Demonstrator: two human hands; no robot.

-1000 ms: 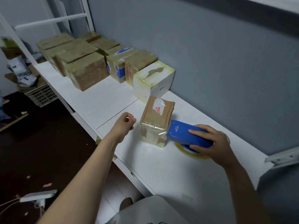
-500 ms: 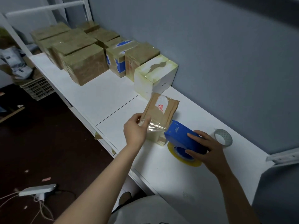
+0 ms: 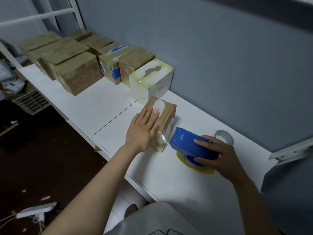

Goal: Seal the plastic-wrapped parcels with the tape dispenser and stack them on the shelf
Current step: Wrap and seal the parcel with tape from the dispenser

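A small brown plastic-wrapped parcel (image 3: 166, 114) with a torn white label lies on the white shelf (image 3: 105, 107). My left hand (image 3: 144, 129) lies flat on its top and near side, fingers straight. My right hand (image 3: 218, 156) grips the blue tape dispenser (image 3: 188, 143), whose front end touches the parcel's right end. A strip of clear tape runs from the dispenser onto the parcel. The yellow-rimmed tape roll (image 3: 194, 164) under the dispenser rests on the shelf.
A row of sealed parcels stands along the wall to the left: a white box (image 3: 152, 82), a blue-and-white box (image 3: 110, 65) and several brown ones (image 3: 74, 72). A spare tape roll (image 3: 224, 137) lies behind the dispenser. A plastic crate (image 3: 30, 102) sits on the floor at left.
My left hand has gone from a loose fist beside the parcel, to pinching its near corner, to lying flat on top. The dispenser has stayed against the parcel's right end.
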